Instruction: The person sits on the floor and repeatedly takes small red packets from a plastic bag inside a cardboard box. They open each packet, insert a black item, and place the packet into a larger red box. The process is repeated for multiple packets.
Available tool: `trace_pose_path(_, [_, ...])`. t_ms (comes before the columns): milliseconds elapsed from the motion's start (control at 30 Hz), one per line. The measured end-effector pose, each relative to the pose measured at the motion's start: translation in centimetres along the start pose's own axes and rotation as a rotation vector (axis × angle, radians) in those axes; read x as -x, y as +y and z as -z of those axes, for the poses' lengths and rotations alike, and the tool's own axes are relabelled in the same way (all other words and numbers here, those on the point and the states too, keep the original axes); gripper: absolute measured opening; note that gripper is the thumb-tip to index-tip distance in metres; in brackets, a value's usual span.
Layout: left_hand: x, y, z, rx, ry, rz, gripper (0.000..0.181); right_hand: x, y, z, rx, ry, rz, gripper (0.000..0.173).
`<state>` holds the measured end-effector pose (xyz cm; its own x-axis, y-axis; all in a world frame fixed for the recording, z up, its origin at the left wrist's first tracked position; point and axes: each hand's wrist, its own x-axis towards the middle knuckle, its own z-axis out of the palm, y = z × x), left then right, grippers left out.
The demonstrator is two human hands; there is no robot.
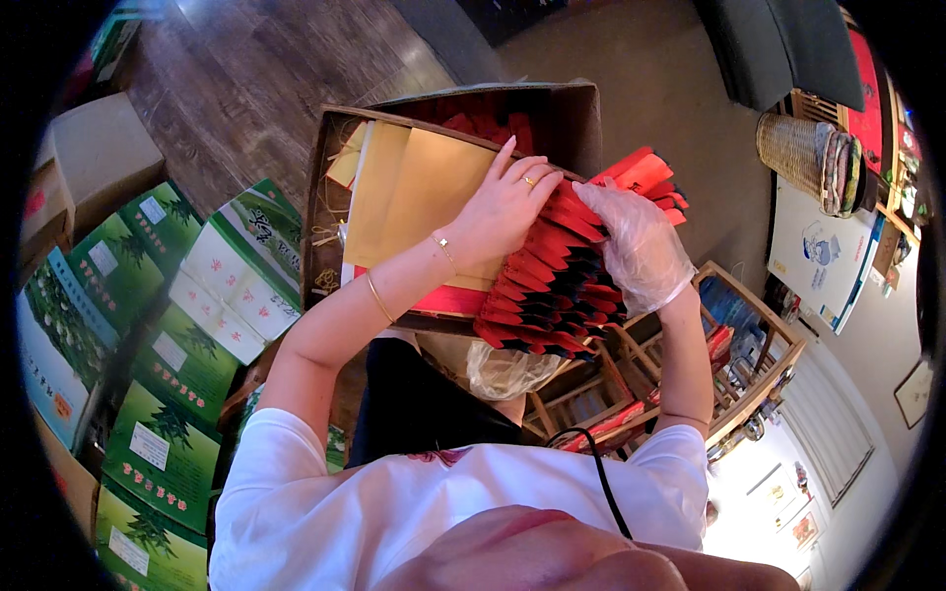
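A layered bundle of red paper pieces with dark tips (547, 288) lies over the right end of a brown cardboard box (316, 185). My bare left hand (502, 207), with a ring and bracelets, rests its fingers on the bundle's upper left edge. My right hand (639, 244), in a clear plastic glove, presses the bundle's right side; its thumb and fingers are partly hidden. More red paper pieces (635, 173) stick out beyond it. Inside the box, gold-coloured paper or card sheets (421, 199) lie beside thin yellow cords (325, 279).
Behind stands another open cardboard box (584, 125) with red items inside. Green printed cartons (159, 436) are stacked at the left. A wooden rack (768, 354) stands at the right, below a wicker basket (787, 144). A clear plastic bag (510, 373) lies near my lap.
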<state>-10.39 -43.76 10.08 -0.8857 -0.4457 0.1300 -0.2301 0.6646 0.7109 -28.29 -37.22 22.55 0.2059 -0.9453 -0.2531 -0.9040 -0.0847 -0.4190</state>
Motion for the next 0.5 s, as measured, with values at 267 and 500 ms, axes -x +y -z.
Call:
trace_pose_path(267, [0.6,0.0,-0.2,-0.064,0.007,-0.039,0.058,0.0,-0.2,-0.1,0.087,-0.036,0.003,0.049])
trace_pose_path(500, [1.1,0.4,-0.1,-0.100,-0.051,0.006,0.068,-0.1,-1.2,0.8,0.185,-0.001,-0.038,0.052])
